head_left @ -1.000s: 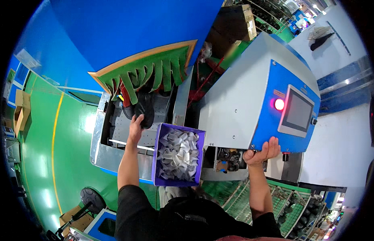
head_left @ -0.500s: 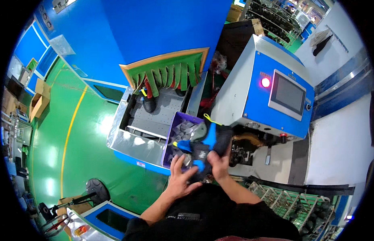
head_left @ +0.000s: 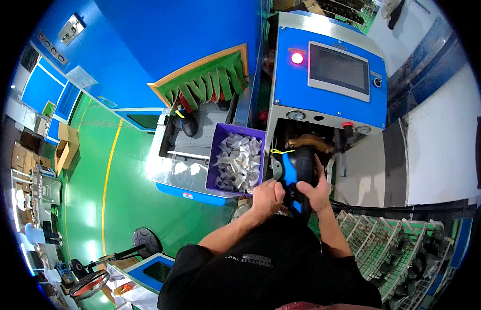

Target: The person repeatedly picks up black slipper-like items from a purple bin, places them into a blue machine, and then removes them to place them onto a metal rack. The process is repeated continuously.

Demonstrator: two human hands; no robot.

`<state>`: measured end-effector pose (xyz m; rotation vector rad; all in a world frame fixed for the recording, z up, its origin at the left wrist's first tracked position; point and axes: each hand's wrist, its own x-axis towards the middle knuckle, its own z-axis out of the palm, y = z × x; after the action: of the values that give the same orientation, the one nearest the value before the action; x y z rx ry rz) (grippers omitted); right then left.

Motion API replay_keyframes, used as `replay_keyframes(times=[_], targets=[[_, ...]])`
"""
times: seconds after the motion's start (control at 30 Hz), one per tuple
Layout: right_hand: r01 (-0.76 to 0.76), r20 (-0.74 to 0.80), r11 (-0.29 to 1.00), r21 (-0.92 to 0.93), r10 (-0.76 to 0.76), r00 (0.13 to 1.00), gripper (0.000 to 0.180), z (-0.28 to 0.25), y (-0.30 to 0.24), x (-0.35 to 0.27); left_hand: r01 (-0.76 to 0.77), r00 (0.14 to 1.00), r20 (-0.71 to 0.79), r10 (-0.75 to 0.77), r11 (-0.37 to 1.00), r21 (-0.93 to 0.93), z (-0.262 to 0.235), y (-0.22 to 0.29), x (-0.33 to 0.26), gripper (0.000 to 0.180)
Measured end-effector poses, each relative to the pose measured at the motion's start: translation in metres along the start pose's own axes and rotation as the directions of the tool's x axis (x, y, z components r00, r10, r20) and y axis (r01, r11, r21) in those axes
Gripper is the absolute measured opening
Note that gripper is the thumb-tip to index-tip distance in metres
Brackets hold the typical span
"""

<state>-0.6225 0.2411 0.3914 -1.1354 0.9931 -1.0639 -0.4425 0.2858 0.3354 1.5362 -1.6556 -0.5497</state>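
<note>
A black shoe [head_left: 303, 164] with blue straps and a yellow-green loop is held upright in front of me, below the blue machine's mouth. My right hand [head_left: 318, 194] grips its right side, thumb across the front and fingers along the far edge. Against the shoe's left side is my left hand [head_left: 268, 198], its fingers curled into a fist; what they hold, if anything, is hidden. Just left of the shoe stands a purple bin [head_left: 210, 165] holding many pale, twisted strips [head_left: 238, 163].
The blue control box [head_left: 287, 85] has a screen and a lit red lamp. A dark shoe [head_left: 189, 125] stands on the metal conveyor bed [head_left: 201, 135] before a green strip curtain [head_left: 207, 85]. A wire rack [head_left: 375, 243] with dark items is at lower right.
The shoe and both hands have moved right, from over the purple bin toward the machine's mouth. The pale strips now show fully. My left fingers, spread before, are now curled. The view has turned.
</note>
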Motion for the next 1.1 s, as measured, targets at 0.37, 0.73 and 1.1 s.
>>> replay_keyframes(times=[0.37,0.73,1.1], targets=[[-0.169,0.058,0.568,0.805,0.208,0.976,0.064,-0.065,0.011,-0.049,0.571,0.820,0.412,-0.398,0.620,-0.538,0.023,-0.019,0.027,0.033],[-0.418,0.066,0.831,0.368,0.425,0.903,0.098,-0.110,0.082,-0.074,0.592,0.707,0.618,-0.345,0.767,-0.249,0.028,-0.018,0.011,0.033],[-0.163,-0.335,0.928,-0.333,0.045,0.941,0.107,-0.088,0.029,0.027,-0.323,0.916,-0.031,0.400,0.688,-0.649,-0.165,0.036,0.078,0.026]])
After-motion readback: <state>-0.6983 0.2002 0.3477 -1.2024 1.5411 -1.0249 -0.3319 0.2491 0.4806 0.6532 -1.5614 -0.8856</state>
